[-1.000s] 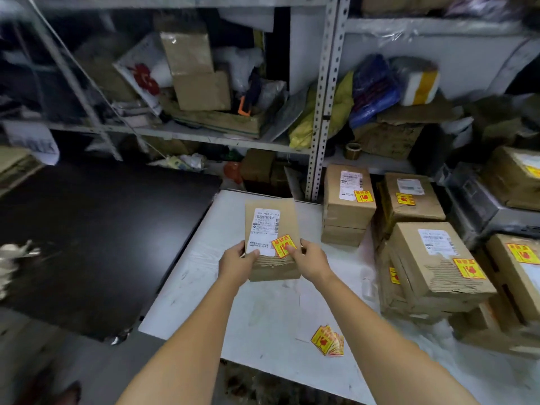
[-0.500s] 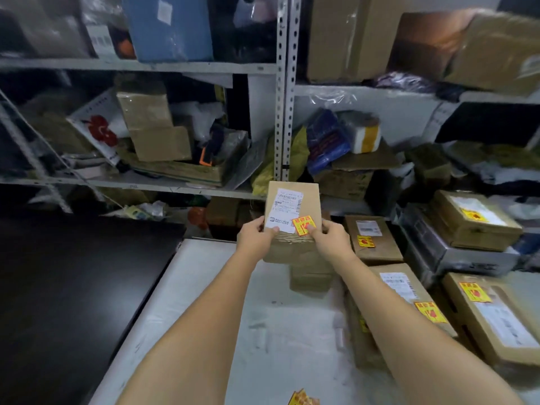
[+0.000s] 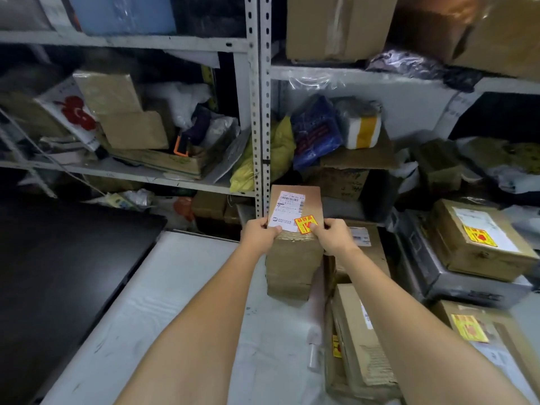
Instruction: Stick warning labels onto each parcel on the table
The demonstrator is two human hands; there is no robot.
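Parcel (image 3: pixel 295 206) of brown cardboard sits over a stack of boxes (image 3: pixel 292 267) at the far end of the bench (image 3: pixel 175 302). Both hands grasp its near edge. The left hand (image 3: pixel 258 236) has its thumb on the white shipping label (image 3: pixel 287 210), and the right hand (image 3: pixel 336 236) has its thumb on the red-and-yellow warning label (image 3: pixel 306 224). Their print is too small to read. To the right, another box (image 3: pixel 479 238) bears a similar yellow sticker.
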